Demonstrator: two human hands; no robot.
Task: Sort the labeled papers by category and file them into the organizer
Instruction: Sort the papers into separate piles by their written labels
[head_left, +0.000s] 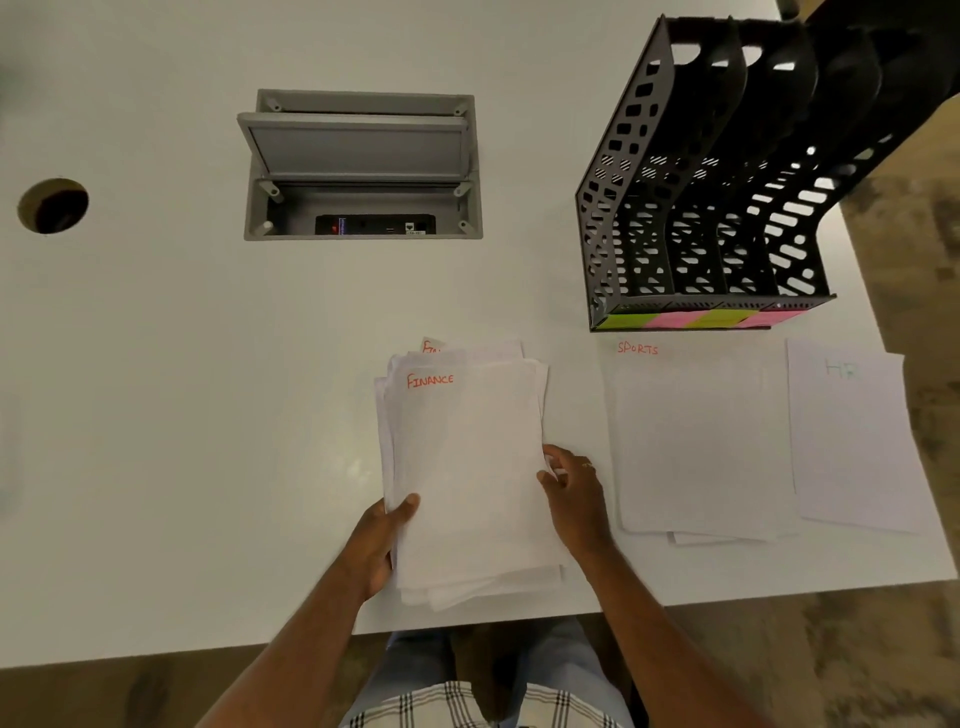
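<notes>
A person sits at a big white table (208, 389). There are three lots of white paper on it, all in a row near the front edge.

The first lot is a loose stack of white sheets with "FINANCE" written in red on top (467, 467). Both hands hold this stack. The left hand (382, 540) grips its bottom left edge, with the thumb on top of the paper. The right hand (574, 491) has its fingers curled on the stack's right edge, and it wears one ring. I cannot count the sheets, but there are many, and one more red word peeks out at the top.

At 3 o'clock from that stack lies a small pile of white sheets marked "SPORTS" in red (691, 447). Just beside it, again at 3 o'clock, lies one white sheet with faint green letters (852, 441), too pale to read well.

At 12 o'clock from the SPORTS pile stands one black plastic file organizer with holes in its walls (701, 208). It has four slots. Its front strip has four colour labels (691, 318): green, pink, green, pink.

At 11 o'clock from the FINANCE stack is one grey socket box sunk in the table with its lid open (361, 166). Far off at 10 o'clock is one round cable hole (52, 205).
</notes>
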